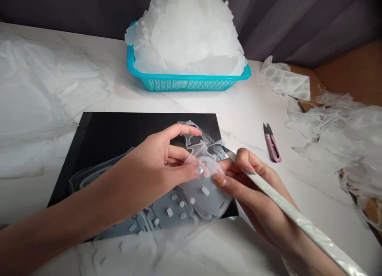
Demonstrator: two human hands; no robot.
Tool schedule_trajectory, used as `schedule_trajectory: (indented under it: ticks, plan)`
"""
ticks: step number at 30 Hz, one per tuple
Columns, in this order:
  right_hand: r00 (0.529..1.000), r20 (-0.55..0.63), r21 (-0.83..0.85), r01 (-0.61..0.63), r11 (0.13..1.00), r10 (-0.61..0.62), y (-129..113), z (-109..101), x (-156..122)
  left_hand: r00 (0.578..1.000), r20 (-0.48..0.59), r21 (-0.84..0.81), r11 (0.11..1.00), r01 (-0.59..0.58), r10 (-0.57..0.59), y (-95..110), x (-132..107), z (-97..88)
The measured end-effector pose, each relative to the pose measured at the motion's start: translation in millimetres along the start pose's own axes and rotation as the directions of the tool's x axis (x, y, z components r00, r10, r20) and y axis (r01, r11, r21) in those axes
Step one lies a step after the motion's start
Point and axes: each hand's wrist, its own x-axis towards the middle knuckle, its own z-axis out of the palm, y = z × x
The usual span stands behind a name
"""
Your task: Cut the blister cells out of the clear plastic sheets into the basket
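Observation:
My left hand (152, 176) is closed, thumb and fingers pinching the edge of a translucent, frosted plastic sheet (209, 198) with cut-out shapes and small raised tabs. In my right hand (256, 192) is a slim tool with a pearly white handle (286, 206) and a dark pointed tip, which looks like a craft knife. Its tip lies close to the thin scrap edge of the sheet. My right thumb also presses on the sheet, beside my left fingertips. Beneath both hands, more of the sheet spreads over a black board (131, 130).
At the back stands a blue basket (191, 84) heaped with frosted pieces (191, 33). Translucent sheets (44, 96) are stacked at the left. Pink-handled thread snips (272, 143) lie on the right, near a pile of plastic scraps (331, 128). The tabletop (238, 104) is white marbled.

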Motion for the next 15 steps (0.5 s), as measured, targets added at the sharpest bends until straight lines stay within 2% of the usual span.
schedule_trajectory:
  ticks: [5,10,15]
  plan:
    - [1.0,-0.007,0.008,0.006,1.0,-0.006,-3.6,1.1,-3.4,0.999,0.004,-0.061,0.997,0.043,-0.043,2.4,-1.8,-0.3]
    - [0.999,-0.041,-0.022,0.018,1.0,-0.019,-9.9,6.7,-5.9,0.992,0.092,-0.153,0.983,0.103,-0.089,0.9,-1.1,-1.4]
    - [0.998,-0.057,-0.016,-0.015,1.0,0.014,-8.6,6.5,-8.1,0.982,0.169,-0.183,0.976,0.117,-0.086,-2.3,-1.2,-1.4]
